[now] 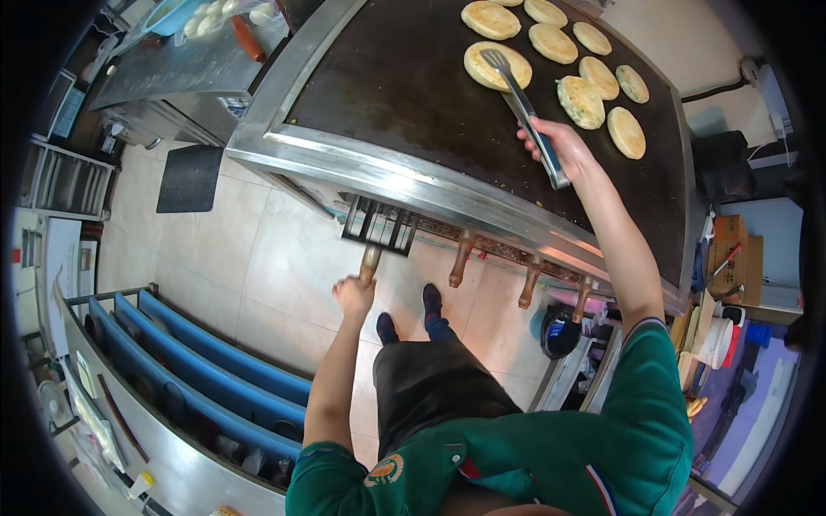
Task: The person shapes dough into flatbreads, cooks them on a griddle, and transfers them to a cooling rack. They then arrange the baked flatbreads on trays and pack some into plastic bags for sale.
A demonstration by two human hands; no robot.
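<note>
Closed around metal tongs [523, 101], the right hand [559, 148] holds their tip against a round flatbread [476, 69] on the griddle [387, 95]; whether the tongs pinch it, I cannot tell. The left hand [354, 297] grips the wooden handle [369, 265] of a slatted metal rack [379, 225] below the griddle's front. Other flatbreads [625, 133] crowd to the right; more wooden handles [462, 258] jut out beside the rack. Upper left, a plastic bag [277, 22] holds pale dough lumps [206, 23] beside a blue basin [175, 21].

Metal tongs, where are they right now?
In the head view, the metal tongs are right of centre, in the right hand above the griddle, tips over a round flatbread.
</note>
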